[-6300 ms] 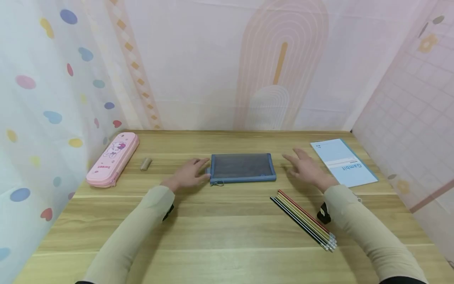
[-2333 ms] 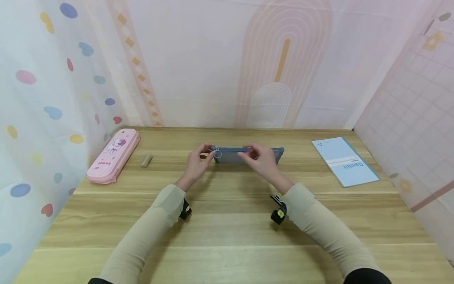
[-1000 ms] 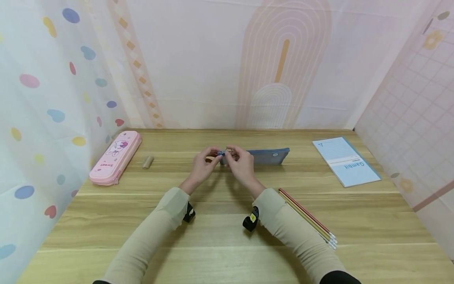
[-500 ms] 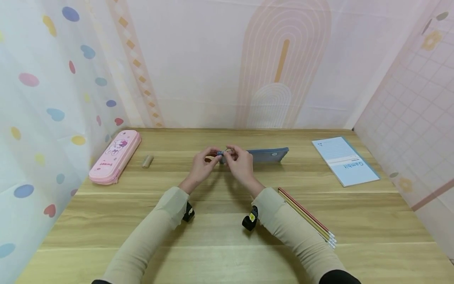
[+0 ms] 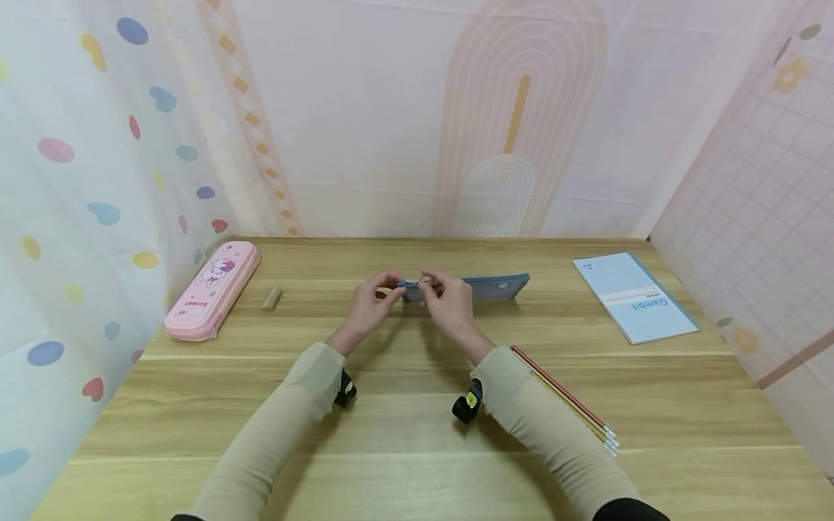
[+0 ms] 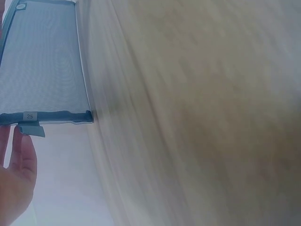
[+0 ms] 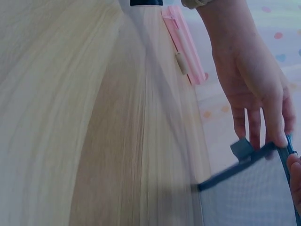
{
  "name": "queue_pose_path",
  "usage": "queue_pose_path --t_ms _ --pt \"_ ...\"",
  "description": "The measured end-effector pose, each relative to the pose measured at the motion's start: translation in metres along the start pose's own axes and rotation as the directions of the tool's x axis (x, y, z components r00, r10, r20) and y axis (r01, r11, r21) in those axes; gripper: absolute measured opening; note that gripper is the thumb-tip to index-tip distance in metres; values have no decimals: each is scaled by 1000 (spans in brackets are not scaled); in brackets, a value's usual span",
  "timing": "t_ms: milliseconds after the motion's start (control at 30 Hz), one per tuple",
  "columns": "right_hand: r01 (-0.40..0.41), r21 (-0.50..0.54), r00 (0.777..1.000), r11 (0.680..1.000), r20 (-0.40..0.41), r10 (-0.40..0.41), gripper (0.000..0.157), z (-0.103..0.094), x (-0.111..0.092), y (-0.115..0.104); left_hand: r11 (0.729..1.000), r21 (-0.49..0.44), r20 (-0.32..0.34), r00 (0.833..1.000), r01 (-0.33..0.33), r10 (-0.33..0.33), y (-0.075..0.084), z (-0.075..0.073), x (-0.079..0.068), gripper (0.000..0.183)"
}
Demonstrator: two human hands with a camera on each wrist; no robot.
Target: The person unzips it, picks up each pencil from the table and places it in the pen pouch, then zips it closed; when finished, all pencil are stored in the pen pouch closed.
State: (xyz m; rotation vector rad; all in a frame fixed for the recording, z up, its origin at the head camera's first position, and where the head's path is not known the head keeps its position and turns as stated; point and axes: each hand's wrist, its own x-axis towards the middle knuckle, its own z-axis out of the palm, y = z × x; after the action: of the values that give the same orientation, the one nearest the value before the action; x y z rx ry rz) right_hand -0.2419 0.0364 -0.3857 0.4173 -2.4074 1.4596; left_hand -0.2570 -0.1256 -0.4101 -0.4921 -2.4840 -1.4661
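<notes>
A blue mesh zipper pouch (image 5: 495,288) stands on its long edge near the middle of the table, zipper side up. My left hand (image 5: 370,304) pinches the pouch's left end at the top corner; in the left wrist view, its fingers are by a small fabric tab (image 6: 31,129). Beside it, my right hand (image 5: 451,302) pinches the zipper pull ring (image 5: 426,279) between thumb and forefinger, a little right of that corner. In the right wrist view, only part of the right hand (image 7: 295,176) shows at the edge, close to the pouch's top edge.
A pink pencil case (image 5: 211,289) and a small tan cylinder (image 5: 271,298) lie at the left. Several pencils (image 5: 570,401) lie partly under my right forearm. A light blue notebook (image 5: 635,297) lies at the back right. A patterned curtain (image 5: 365,116) borders the table.
Earlier the pouch lay flat with both hands apart from it; it was then stood up. In the last half second my right hand has moved slightly right with the zipper pull, away from the left.
</notes>
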Motion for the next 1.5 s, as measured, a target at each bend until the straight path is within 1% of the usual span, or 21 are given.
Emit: queue_pose_path --t_ms 133,267,367,533,667,733,833,933,1000,1167,1300,1400,1500 --pt "-5 -22 1000 1000 -21 4 25 -9 0 5 1000 4 -9 1000 12 -12 -1 -3 0 19" --pt "-1 -58 999 998 -36 -2 25 -22 0 13 1000 -4 -5 1000 9 -9 -4 -6 -1 23" --pt "21 -93 999 995 -38 -24 24 -33 0 20 1000 1 -4 1000 4 -4 -6 -8 -1 24" --pt "63 -121 996 991 -49 -69 23 -51 1 30 1000 12 -3 1000 5 -4 -6 -11 -3 21" --pt "79 -154 991 985 -90 -94 22 -65 4 39 1000 7 -10 1000 -4 4 -7 -14 -4 23" --pt "64 -165 991 984 -108 -82 22 -74 5 44 1000 8 -20 1000 -8 8 -9 -16 -5 24" --pt "12 -188 990 982 -137 -38 22 -88 7 49 1000 16 -28 1000 -1 2 -10 -19 -6 23" --pt "-47 -204 988 978 -157 15 23 -101 8 54 1000 23 -24 1000 7 -6 -10 -21 -7 22" --pt "-62 -219 987 974 -157 27 23 -107 8 56 1000 29 -16 1000 9 -8 -10 -21 -7 21" --pt "-57 -247 991 967 -134 24 23 -114 9 59 999 36 -3 1000 16 -16 -8 -22 -5 18" --pt "-51 -259 993 965 -116 21 24 -116 9 58 999 41 -10 1000 22 -21 -9 -22 -5 17" --pt "-27 -284 995 958 -97 0 24 -117 8 59 998 49 -12 1000 28 -27 -10 -23 -5 17" --pt "-2 -302 995 953 -94 -27 23 -117 7 60 998 52 -1 1000 27 -27 -11 -23 -6 17"
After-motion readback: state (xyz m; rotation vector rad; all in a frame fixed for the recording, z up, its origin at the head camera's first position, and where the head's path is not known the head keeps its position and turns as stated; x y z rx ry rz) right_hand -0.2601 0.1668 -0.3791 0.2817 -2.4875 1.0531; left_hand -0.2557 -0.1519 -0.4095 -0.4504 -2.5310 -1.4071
